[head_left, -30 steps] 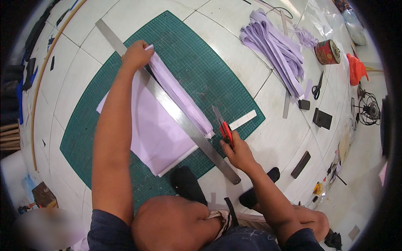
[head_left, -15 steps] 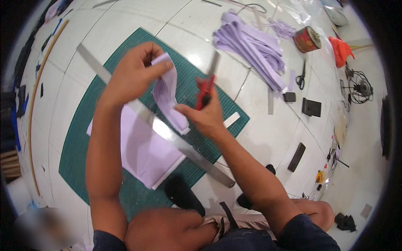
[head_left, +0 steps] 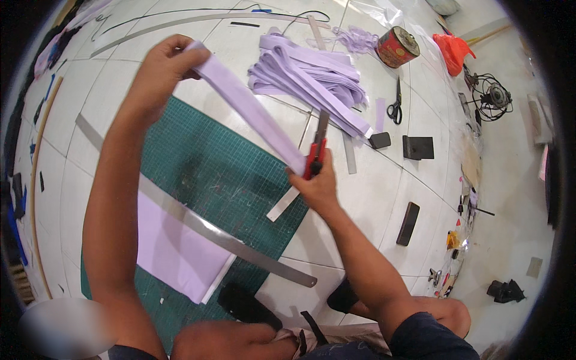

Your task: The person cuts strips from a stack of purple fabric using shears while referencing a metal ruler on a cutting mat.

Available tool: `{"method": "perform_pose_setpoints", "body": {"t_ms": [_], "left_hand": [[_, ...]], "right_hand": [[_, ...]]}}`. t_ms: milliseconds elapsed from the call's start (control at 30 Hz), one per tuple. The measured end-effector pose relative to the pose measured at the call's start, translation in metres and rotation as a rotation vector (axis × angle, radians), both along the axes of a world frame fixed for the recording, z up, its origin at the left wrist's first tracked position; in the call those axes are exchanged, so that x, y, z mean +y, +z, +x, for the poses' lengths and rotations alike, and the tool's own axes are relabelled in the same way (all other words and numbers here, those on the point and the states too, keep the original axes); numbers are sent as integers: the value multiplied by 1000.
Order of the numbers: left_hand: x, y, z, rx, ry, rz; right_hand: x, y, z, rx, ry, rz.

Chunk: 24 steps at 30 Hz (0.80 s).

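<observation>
A lilac fabric strip [head_left: 249, 111] is stretched between my two hands above the green cutting mat [head_left: 222, 162]. Its far left end is pinched in my left hand [head_left: 165, 69]. My right hand [head_left: 319, 185] grips a red utility knife [head_left: 315, 157], blade pointing away from me, and also pinches the strip's near end. Below them, a folded piece of lilac fabric [head_left: 180, 252] lies on the mat, with a long steel ruler [head_left: 222, 234] across its upper edge. A short white strip [head_left: 282, 204] lies by the mat's right edge.
Beyond the mat, a pile of lilac strips [head_left: 312, 72] lies on the tiled floor. To its right are a red tin [head_left: 397, 48], black scissors [head_left: 395, 103] and dark blocks [head_left: 418, 147]. A small fan [head_left: 495, 95] stands far right; a wooden stick [head_left: 43, 180] lies at left.
My hands have moved apart, drawing the curled strip out nearly straight. The view has shifted, and both hands are now nearer the pile of strips.
</observation>
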State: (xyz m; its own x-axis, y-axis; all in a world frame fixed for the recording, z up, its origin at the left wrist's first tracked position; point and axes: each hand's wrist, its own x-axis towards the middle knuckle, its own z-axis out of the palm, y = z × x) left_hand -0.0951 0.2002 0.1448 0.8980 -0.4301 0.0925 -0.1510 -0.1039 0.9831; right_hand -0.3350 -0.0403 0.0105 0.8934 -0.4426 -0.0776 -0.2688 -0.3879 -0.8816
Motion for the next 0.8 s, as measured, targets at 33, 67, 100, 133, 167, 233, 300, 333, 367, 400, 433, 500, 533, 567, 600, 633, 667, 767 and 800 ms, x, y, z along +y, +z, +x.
{"method": "perform_pose_setpoints", "body": {"t_ms": [33, 67, 100, 133, 167, 233, 300, 333, 367, 400, 433, 500, 533, 567, 600, 633, 667, 767, 800], "left_hand": [[-26, -11, 8, 15, -22, 31], [-42, -24, 14, 33, -30, 58], [-57, -35, 20, 50, -36, 90], [-75, -46, 27, 57, -27, 110], [-93, -53, 35, 59, -15, 127], [-130, -66, 49, 83, 32, 122], [-161, -77, 61, -10, 106, 236], [-172, -80, 68, 4, 147, 262], [-183, -86, 72, 28, 182, 285], [-192, -93, 75, 51, 218, 310], [-196, -98, 77, 43, 270, 304], [-197, -114, 78, 34, 368, 313], [-192, -121, 77, -36, 389, 334], [-182, -128, 74, -108, 407, 365], [-167, -133, 72, -181, 427, 397], [-148, -139, 68, -219, 435, 377], [-127, -138, 62, -261, 444, 358], [-24, -140, 36, -387, 527, 458], [20, -145, 25, -416, 562, 522]], "right_hand": [[-29, -5, -1, -4, -23, -83], [-46, 5, 1, 61, -42, -178], [-59, 20, 6, 126, -58, -268], [-74, 28, 13, 174, -74, -337], [-94, 28, 18, 116, -60, -398], [-131, 33, 35, 215, -60, -477], [-162, 35, 53, 266, -30, -526], [-172, 35, 64, 288, -11, -545], [-181, 33, 72, 291, 23, -562], [-189, 31, 81, 294, 59, -578], [-196, 29, 90, 294, 98, -592], [-194, 24, 105, 365, 105, -624], [-193, 24, 110, 379, 125, -658], [-187, 22, 113, 392, 145, -682], [-180, 22, 112, 279, 121, -771], [-172, 24, 108, 164, 99, -857], [-167, 25, 105, 40, 74, -939], [-123, 29, 68, -75, 70, -701], [-103, 27, 46, -50, 55, -438]]}}
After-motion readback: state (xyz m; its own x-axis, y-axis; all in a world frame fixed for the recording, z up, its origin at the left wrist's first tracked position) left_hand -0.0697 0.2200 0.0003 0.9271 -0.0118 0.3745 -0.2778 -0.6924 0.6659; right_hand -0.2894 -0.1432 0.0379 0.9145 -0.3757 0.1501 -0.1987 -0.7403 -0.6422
